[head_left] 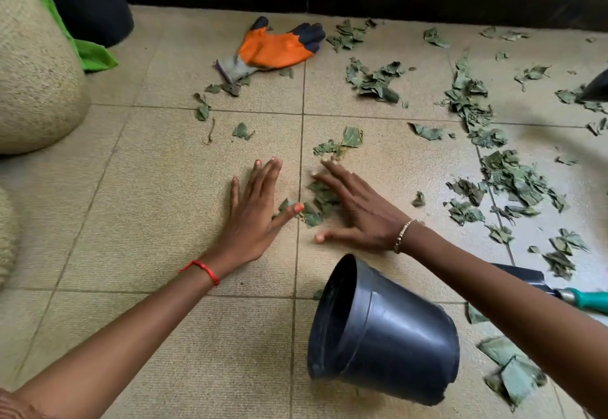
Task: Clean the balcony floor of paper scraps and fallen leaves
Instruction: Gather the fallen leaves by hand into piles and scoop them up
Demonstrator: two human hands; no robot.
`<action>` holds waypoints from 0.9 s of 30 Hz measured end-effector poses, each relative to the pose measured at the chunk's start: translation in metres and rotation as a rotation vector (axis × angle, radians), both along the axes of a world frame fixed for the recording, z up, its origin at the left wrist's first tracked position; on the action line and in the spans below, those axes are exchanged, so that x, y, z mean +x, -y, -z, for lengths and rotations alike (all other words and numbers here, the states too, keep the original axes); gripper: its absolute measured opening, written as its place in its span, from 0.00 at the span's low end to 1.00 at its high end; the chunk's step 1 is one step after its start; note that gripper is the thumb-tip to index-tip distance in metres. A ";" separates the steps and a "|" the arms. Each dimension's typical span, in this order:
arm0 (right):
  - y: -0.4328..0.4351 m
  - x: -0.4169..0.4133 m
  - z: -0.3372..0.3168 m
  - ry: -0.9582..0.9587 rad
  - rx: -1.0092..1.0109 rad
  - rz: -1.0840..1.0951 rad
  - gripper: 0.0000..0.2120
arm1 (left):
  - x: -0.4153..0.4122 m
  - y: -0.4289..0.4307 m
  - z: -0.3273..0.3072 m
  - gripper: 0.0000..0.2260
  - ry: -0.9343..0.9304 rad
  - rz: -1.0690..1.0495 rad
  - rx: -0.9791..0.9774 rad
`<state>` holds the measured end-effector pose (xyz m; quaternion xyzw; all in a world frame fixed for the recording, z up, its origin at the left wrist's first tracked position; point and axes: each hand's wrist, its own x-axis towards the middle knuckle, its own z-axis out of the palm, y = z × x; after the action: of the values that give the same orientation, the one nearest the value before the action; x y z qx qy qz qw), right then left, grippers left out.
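Dry green leaves [473, 103], torn and curled, scattered over beige tile floor [158, 188], thickest at right. Small heap [317, 203] lies on floor at centre. No paper scraps discernible among leaves.

Home balcony: tiled floor [184, 162]; plant pot [388, 330]; gardening glove [276, 48]
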<state>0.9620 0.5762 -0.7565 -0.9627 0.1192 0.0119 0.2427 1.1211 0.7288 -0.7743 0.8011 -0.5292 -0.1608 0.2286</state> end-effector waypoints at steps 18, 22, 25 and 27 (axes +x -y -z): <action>-0.021 0.062 0.007 0.067 -0.260 -0.320 0.34 | 0.000 -0.008 -0.007 0.24 -0.632 -0.331 -0.416; -0.022 0.060 0.015 0.114 -0.368 -0.438 0.25 | 0.002 -0.008 -0.003 0.23 -0.617 -0.362 -0.441; -0.008 0.062 0.015 0.121 -0.458 -0.226 0.23 | 0.001 -0.009 -0.002 0.21 -0.612 -0.350 -0.421; 0.002 0.062 0.013 0.130 -0.468 -0.076 0.26 | 0.002 -0.009 -0.003 0.21 -0.607 -0.332 -0.413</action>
<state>1.0235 0.5742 -0.7690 -0.9952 0.0666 -0.0687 0.0196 1.1226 0.7374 -0.7715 0.7291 -0.3221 -0.2413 0.5535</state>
